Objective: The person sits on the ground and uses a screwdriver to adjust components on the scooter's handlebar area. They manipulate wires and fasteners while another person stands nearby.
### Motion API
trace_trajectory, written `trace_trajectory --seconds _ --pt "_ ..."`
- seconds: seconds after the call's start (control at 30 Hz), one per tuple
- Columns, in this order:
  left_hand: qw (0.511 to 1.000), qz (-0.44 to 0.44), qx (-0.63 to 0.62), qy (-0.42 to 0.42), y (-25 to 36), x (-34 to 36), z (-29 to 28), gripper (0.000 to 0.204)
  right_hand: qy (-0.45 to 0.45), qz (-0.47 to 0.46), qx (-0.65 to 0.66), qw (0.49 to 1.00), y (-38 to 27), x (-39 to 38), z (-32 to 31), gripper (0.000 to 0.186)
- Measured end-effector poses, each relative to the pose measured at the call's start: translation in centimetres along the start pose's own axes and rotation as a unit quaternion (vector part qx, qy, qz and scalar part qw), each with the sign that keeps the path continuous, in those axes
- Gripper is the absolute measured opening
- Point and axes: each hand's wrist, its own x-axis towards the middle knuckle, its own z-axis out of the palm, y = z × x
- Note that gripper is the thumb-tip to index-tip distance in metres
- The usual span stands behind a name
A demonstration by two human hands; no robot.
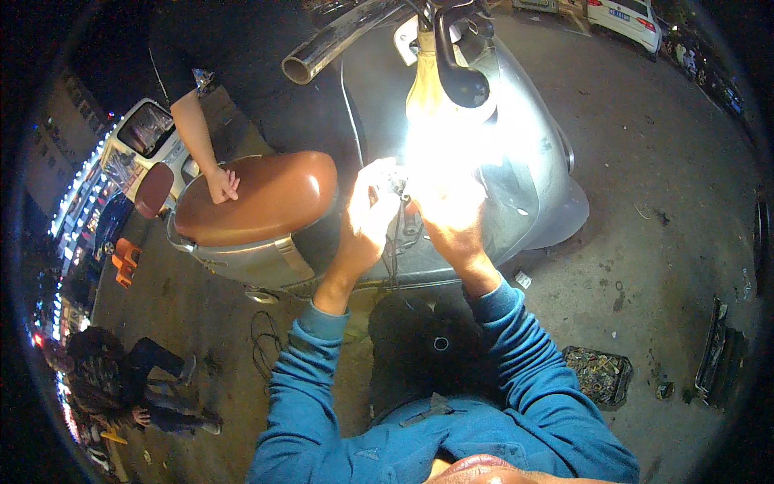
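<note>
Left grip (367,216) pinches a small part (395,181) at frame centre, over the scooter (534,173); glare hides whether the right grip (453,216) holds anything. Work looks under way, nothing visibly finished: wires (393,252) hang below.

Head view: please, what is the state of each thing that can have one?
Left hand: fingers bent at a small silvery metal part; grip unclear.
Right hand: fingers washed out by glare.
Brown padded scooter seat: down, another person's bare hand on it.
Shallow black tray: filled with small mixed pieces.
Long dull metal tube: near end open.
</note>
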Motion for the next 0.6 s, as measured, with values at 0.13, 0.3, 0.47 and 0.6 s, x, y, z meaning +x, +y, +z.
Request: trace_trajectory --seconds 0.13,0.3,0.47,0.6 --pt "1.000 -0.021 0.016 0.007 0.2 0.0 -0.2 0.040 0.013 -0.030 0.013 0.999 0.1 0.0 0.0 0.008" --pt "1.000 -0.013 0.010 -0.011 0.5 -0.1 0.0 0.042 -0.005 0.028 0.040 0.999 -0.1 0.0 -0.1 0.007" --pt "0.996 0.052 0.071 -0.002 0.6 -0.1 0.4 0.039 0.053 0.054 0.133 0.988 -0.1 -0.8 0.5 0.014" --pt "0.995 0.055 0.088 0.014 0.3 0.2 0.6 0.030 0.046 0.102 0.148 0.983 0.5 -1.2 1.0 0.017"
